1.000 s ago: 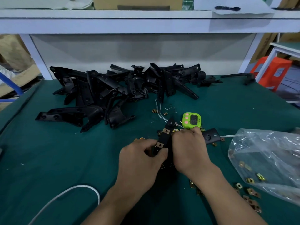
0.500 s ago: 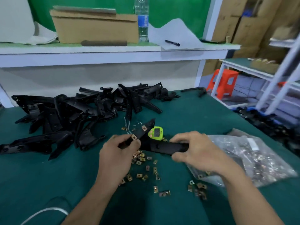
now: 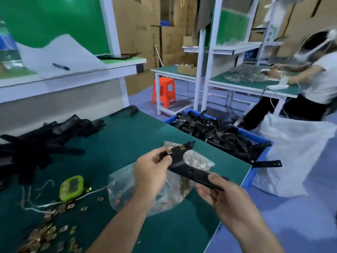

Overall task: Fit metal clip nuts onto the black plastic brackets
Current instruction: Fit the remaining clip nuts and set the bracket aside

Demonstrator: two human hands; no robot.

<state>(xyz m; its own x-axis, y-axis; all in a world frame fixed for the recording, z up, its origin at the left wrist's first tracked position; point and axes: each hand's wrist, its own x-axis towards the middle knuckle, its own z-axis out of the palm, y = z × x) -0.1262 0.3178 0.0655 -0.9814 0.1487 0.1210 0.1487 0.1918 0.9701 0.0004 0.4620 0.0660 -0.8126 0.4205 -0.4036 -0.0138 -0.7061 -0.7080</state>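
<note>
I hold one black plastic bracket (image 3: 184, 164) in the air above the green table's right side. My left hand (image 3: 152, 172) pinches its upper-left end, and my right hand (image 3: 221, 195) grips its lower-right end. Two brass clip nuts (image 3: 181, 147) sit on the bracket's upper edge. Loose clip nuts (image 3: 49, 232) lie scattered on the table at the lower left. A clear plastic bag of clip nuts (image 3: 164, 194) lies under my hands. A pile of black brackets (image 3: 42, 141) covers the table's left side.
A blue crate (image 3: 262, 138) full of black brackets stands on the floor past the table's right edge, with a white sack (image 3: 291, 154) beside it. A green timer (image 3: 72, 187) and white string lie at the left. Another person works at a bench at the far right.
The view has swung to the right. Both hands have lifted the bracket off the table and carried it right, over the bag, toward the table's right edge.
</note>
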